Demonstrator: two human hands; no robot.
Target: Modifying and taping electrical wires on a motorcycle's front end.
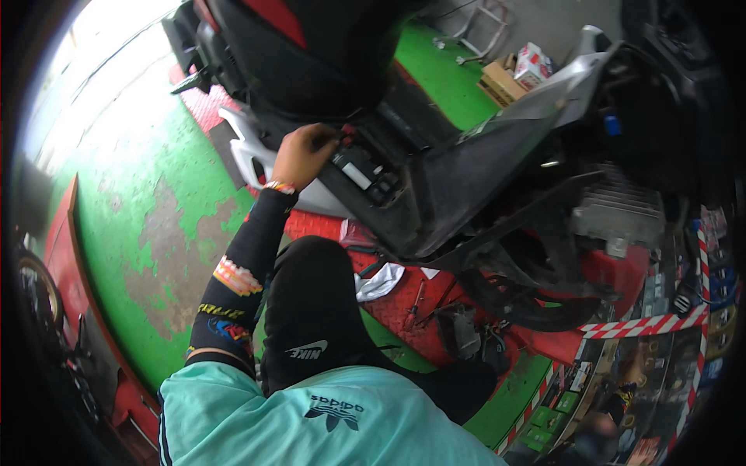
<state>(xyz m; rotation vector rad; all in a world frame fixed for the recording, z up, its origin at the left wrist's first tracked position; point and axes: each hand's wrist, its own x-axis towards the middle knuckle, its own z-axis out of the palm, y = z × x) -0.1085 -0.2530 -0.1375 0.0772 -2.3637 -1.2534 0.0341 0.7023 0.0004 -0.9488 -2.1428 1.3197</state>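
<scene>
My left hand (301, 158) reaches into an uncovered compartment in the footboard of a partly stripped scooter (482, 179). Its fingers are curled together at the compartment's near-left end, and whatever they pinch is hidden. Right beside the fingertips sits a black battery (359, 172) with a white label. A small red piece (347, 135) shows at the battery's far end, close to my fingers. My right hand is out of view.
The scooter stands on a red platform (381, 311) bearing a screwdriver (414, 307), a white cloth (381, 282) and loose parts. A cardboard box (501, 83) lies beyond. Red-and-white tape (645, 324) edges shelves of goods at right. A red ramp (66, 256) stands left.
</scene>
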